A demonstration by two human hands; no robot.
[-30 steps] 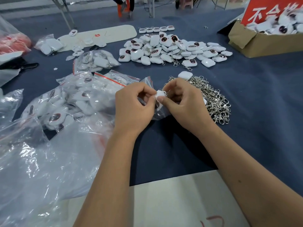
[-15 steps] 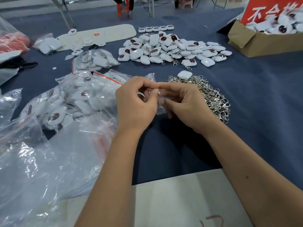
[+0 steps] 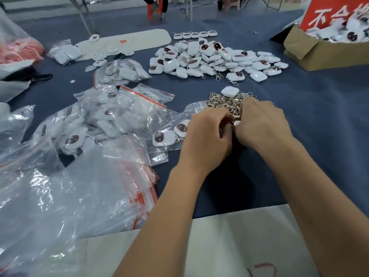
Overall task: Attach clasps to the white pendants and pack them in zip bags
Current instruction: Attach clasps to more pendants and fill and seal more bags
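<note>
- Hands are meeting over the near edge of the clasp pile (image 3: 229,101), which is lying on the blue table cover (image 3: 309,120).
- The left hand (image 3: 207,136) is curling its fingers, with the fingertips turned toward the right hand; what it is gripping I cannot tell, because the fingers are hiding it.
- The right hand (image 3: 263,124) is also curling, with its knuckles up, and a small white pendant (image 3: 237,123) is showing at its fingertips, between the two hands and touching the near side of the clasp pile.
- Another single pendant (image 3: 229,90) is lying on the far side of the clasp pile.
- A zip bag (image 3: 173,130) with two pendants inside is lying just left of the clasp pile, close to the left hand.
- A big heap of loose pendants (image 3: 215,56) is lying beyond the clasp pile.
- More filled bags (image 3: 95,118) are lying farther left of the clasp pile, and empty bags (image 3: 119,186) are lying left and nearer.
- A cardboard box (image 3: 319,54) with pendants is standing far right of the clasp pile.
</note>
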